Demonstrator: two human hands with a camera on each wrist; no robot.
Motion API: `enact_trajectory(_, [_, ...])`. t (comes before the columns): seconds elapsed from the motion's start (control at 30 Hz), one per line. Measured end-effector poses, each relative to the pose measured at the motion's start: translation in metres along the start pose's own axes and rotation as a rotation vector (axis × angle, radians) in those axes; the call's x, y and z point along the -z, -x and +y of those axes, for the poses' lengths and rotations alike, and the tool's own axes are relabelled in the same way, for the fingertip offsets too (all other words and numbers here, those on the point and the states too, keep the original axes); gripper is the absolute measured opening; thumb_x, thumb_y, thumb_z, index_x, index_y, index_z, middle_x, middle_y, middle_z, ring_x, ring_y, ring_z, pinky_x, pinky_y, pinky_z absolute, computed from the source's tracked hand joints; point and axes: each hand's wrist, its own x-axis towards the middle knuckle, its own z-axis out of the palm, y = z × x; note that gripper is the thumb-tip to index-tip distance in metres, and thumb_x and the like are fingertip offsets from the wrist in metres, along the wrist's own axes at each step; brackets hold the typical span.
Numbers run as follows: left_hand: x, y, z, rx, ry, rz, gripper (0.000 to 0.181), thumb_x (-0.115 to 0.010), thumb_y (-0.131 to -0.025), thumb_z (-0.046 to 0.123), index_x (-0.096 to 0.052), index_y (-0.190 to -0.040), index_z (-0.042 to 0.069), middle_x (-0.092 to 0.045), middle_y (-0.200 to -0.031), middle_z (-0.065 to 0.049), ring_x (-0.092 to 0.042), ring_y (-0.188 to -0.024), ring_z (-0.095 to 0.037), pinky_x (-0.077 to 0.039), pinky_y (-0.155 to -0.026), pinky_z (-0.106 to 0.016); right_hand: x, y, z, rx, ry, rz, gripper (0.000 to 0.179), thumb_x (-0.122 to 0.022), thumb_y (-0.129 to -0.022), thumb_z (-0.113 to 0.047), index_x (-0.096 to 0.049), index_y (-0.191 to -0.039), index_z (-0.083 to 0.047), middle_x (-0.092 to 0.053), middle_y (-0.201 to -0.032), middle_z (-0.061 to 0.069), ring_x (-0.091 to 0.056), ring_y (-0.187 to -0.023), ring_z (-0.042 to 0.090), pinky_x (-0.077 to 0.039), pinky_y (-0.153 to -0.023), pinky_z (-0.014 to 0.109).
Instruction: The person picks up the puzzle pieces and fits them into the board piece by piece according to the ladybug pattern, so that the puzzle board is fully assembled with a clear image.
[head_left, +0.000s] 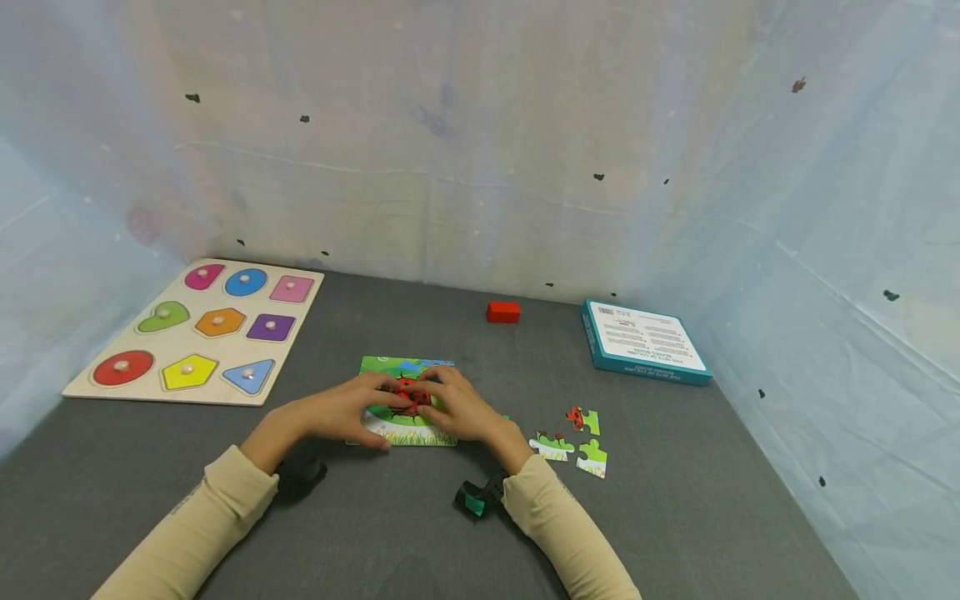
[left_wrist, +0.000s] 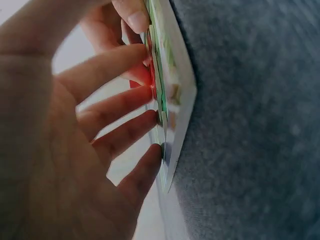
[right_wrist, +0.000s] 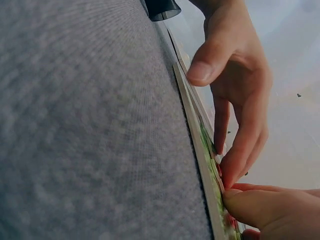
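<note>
A ladybug jigsaw puzzle (head_left: 420,436) lies flat in the middle of the table, with green grass and flowers along its near edge. My left hand (head_left: 341,410) reaches over its left side, fingers extended onto the red ladybug and thumb down by the near edge. In the left wrist view, several fingertips (left_wrist: 150,117) touch the puzzle's surface. Coming from the right, my right hand (head_left: 461,408) rests its fingers on the ladybug, its thumb (right_wrist: 240,205) pressed to the puzzle beside the left fingertips. The two hands cover much of the picture's centre.
Loose puzzle pieces (head_left: 551,447) lie right of the puzzle, near my right forearm. A wooden shape board (head_left: 255,303) with knobbed pieces sits at the left. Further back are a red block (head_left: 503,312) and a teal-edged box (head_left: 645,340). Black wrist straps (head_left: 491,489) hang beneath the wrists.
</note>
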Motion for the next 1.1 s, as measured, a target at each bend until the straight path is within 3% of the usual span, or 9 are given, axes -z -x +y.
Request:
enact_trajectory(0.17, [0.0,0.0,0.001,-0.015,-0.041,0.008,0.055,-0.075,-0.078,0.034,-0.059,-0.125,0.01,-0.051,-0.125,-0.01,-0.045,-0.114,-0.025,-0.037,-0.095,-0.048,0.003,-0.001,-0.002,0.021,0.024,-0.031,0.036,-0.054,-0.095,-0.018,-0.054,-0.131,-0.014,-0.048,-0.125,0.005,-0.043,-0.112,0.018,-0.037,-0.093,0.033])
enact_trajectory(0.33, [-0.002,0.001,-0.001,-0.009,-0.059,0.021,0.055,-0.075,-0.078,0.034,-0.06,-0.125,0.011,-0.052,-0.125,-0.009,-0.046,-0.113,-0.024,-0.038,-0.094,-0.047,0.011,0.002,0.001,0.04,-0.018,-0.068,0.038,-0.053,-0.095,-0.013,-0.051,-0.133,-0.012,-0.048,-0.129,0.005,-0.043,-0.116,0.019,-0.036,-0.098,0.034])
enact_trajectory(0.47, [-0.003,0.001,0.0,0.022,-0.059,0.016,0.055,-0.074,-0.078,0.036,-0.06,-0.126,0.012,-0.052,-0.124,-0.011,-0.046,-0.111,-0.025,-0.039,-0.092,-0.048,0.023,0.015,0.01,0.073,-0.044,-0.002,0.039,-0.057,-0.092,-0.009,-0.052,-0.131,-0.007,-0.05,-0.129,0.009,-0.043,-0.12,0.024,-0.035,-0.101,0.039])
enact_trajectory(0.63, [-0.003,0.001,-0.001,0.047,-0.054,0.01,0.056,-0.075,-0.077,0.037,-0.061,-0.126,0.014,-0.051,-0.124,-0.01,-0.046,-0.112,-0.025,-0.039,-0.093,-0.049,0.046,0.041,0.028,0.101,-0.028,0.123,0.039,-0.064,-0.087,-0.005,-0.057,-0.125,-0.003,-0.052,-0.126,0.015,-0.044,-0.119,0.028,-0.035,-0.099,0.044])
enact_trajectory(0.83, [-0.002,0.001,-0.003,0.073,-0.062,-0.006,0.057,-0.074,-0.077,0.04,-0.06,-0.126,0.016,-0.05,-0.127,-0.009,-0.044,-0.115,-0.026,-0.038,-0.095,-0.049,0.075,0.085,0.05,0.016,0.01,0.218,0.037,-0.066,-0.085,-0.003,-0.06,-0.121,-0.005,-0.053,-0.124,0.014,-0.046,-0.117,0.028,-0.037,-0.096,0.049])
enact_trajectory(1.1, [-0.002,0.0,-0.003,0.082,-0.05,-0.018,0.057,-0.074,-0.078,0.04,-0.059,-0.127,0.017,-0.05,-0.126,-0.009,-0.044,-0.115,-0.025,-0.038,-0.094,-0.049,0.105,0.14,0.069,-0.084,0.048,0.277,0.04,-0.068,-0.081,0.002,-0.061,-0.12,-0.005,-0.054,-0.122,0.016,-0.048,-0.114,0.03,-0.038,-0.091,0.052])
